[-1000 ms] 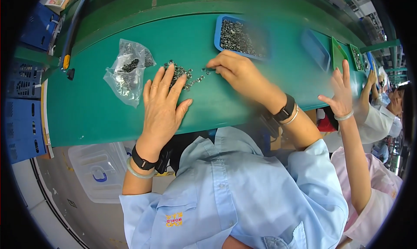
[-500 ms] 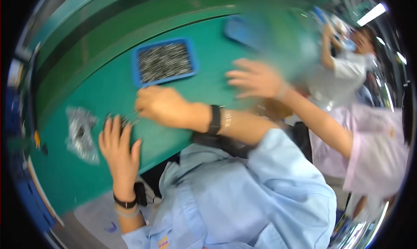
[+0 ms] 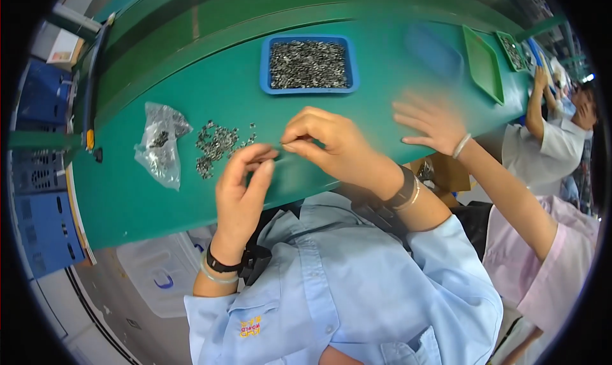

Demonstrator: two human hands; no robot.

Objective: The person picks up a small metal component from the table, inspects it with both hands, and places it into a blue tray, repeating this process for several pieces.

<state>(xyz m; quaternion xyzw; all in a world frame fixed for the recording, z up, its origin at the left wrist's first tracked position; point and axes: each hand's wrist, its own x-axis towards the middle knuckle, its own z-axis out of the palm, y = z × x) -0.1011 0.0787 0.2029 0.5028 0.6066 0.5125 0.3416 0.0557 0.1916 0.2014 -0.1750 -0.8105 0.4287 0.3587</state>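
My right hand (image 3: 335, 145) is raised over the green table, thumb and forefinger pinched on something too small to make out. Facing it, my left hand (image 3: 242, 183) has its fingers curled and its thumb close to the fingertips; whatever they hold, if anything, is hidden. A short gap separates the two hands. Beyond my left hand lies a loose pile of small dark and silvery metal parts (image 3: 217, 142). A blue tray (image 3: 264, 65) full of similar small metal parts (image 3: 309, 64) stands farther back.
A clear plastic bag (image 3: 157, 151) with a few dark parts lies left of the pile. At right, another person's blurred hand (image 3: 430, 120) reaches over the table (image 3: 210, 202). A blurred blue tray (image 3: 433, 53) and a green tray (image 3: 481, 65) stand beyond it. Blue crates (image 3: 48, 225) stand at far left.
The view has shifted, so the tray now appears farther right. My left hand has lifted off the parts pile and curled its fingers. Both hands now meet in front of me.
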